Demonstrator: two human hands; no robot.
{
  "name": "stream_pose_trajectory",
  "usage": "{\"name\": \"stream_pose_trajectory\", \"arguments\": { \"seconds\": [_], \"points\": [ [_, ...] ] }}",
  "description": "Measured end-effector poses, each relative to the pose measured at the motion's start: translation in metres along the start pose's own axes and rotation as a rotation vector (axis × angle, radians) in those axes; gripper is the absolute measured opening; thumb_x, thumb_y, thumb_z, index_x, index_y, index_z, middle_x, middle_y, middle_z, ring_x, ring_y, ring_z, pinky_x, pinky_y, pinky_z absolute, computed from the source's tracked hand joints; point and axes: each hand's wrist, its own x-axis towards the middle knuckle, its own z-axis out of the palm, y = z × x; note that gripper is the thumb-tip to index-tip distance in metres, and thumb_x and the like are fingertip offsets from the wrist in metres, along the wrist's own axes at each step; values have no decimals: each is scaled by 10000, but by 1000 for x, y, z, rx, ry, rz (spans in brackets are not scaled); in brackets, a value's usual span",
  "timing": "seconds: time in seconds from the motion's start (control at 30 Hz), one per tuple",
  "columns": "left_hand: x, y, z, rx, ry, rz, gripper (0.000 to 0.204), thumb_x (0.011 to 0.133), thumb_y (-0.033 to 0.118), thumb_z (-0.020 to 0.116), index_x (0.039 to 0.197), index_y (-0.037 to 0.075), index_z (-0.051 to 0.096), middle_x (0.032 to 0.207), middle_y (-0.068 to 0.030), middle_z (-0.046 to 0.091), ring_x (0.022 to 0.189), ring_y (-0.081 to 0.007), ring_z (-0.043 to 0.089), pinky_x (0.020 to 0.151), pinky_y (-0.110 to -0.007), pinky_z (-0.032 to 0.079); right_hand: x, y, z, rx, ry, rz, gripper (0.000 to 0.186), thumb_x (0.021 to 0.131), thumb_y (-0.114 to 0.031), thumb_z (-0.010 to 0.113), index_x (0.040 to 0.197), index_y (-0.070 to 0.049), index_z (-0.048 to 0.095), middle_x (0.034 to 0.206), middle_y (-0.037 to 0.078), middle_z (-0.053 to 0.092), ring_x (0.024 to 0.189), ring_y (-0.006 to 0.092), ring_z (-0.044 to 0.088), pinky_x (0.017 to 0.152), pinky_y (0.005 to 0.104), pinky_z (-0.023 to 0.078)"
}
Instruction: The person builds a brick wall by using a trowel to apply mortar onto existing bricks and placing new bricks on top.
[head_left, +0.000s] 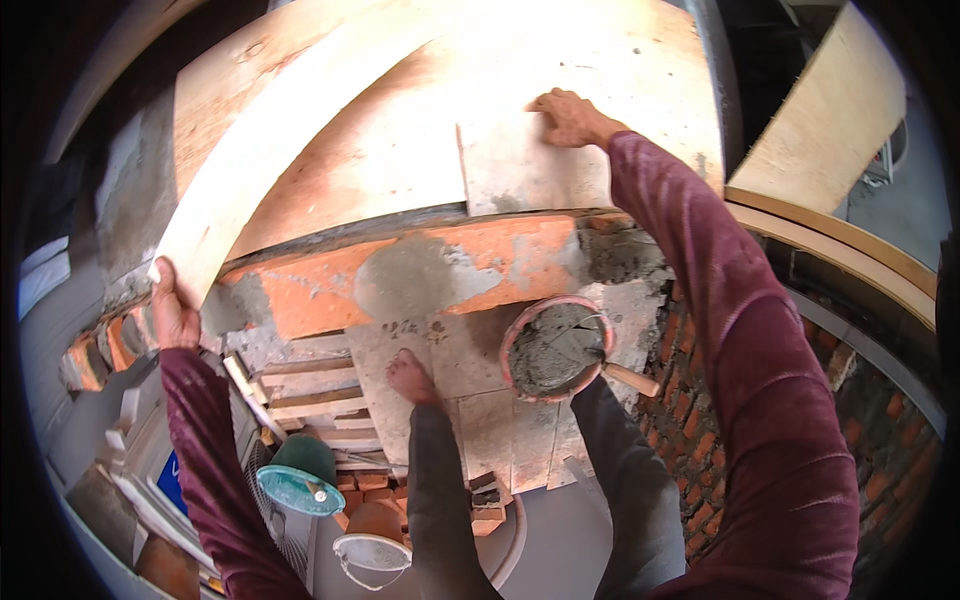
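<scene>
in the head view, plywood (350, 180) lies beyond a mortar-smeared brick ledge (325, 290). a pale curved strip (262, 150) slants across its left; the left hand (176, 310) holds the near end in its fingers. the right hand (574, 118), arm outstretched, is at a small board (505, 170), fingers bent; whether they grip, i cannot tell.

Pale cream strip (275, 140), grey-blotched orange brickwork (320, 288), maroon sleeves (765, 380), teal bucket (298, 456), pink-rimmed bowl (506, 350).

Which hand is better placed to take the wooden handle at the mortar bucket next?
Probably the right hand: the wooden handle sticks out over the right rim of the mortar bucket, nearer that hand; the left hand holds the long pale board.
</scene>
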Motion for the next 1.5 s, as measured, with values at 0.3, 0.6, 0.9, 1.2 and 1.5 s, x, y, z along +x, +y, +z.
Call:
{"name": "stream_pose_trajectory", "arguments": {
  "seconds": [0.3,0.6,0.9,1.2,1.5],
  "points": [
    [35,-13,38,-21,-54,-85,524,982,375,567,1306,-31,499,1289,-123,599,1138,-200,601,983,-342,485,-76,-15,-51,231,60,-205,377,894,-259,675,1246,-137,615,1109,121,672,1064,314,628,946,408,495],
    [27,-77,200,168,-392,-123,471,1022,287,517,1375,-4,403,1304,-98,563,1181,-173,556,1013,-295,458,-255,19,-199,-87,700,-352,209,945,-191,595,1090,-46,632,936,67,669,836,226,659,743,352,557],
    [-5,-156,284,316,-553,-326,462,1019,274,535,1340,-40,430,1293,-112,561,1197,-173,517,1055,-301,391,-246,28,-224,-16,911,-502,183,866,-88,679,965,13,562,745,140,579,705,321,613,631,407,475],
    [-36,-174,335,950,-652,-392,390,995,340,566,1144,-20,558,1013,-90,663,811,-161,647,664,-323,567,-228,33,-213,56,852,-438,239,907,-151,653,1053,37,640,897,211,688,814,315,681,720,388,531],
    [-40,-183,334,1993,-628,413,505,815,518,706,874,18,728,857,-161,720,783,-314,707,707,-426,543,-196,46,-187,249,681,-395,323,873,-27,638,1194,4,627,996,188,708,877,303,689,787,369,554]
  ]
}}
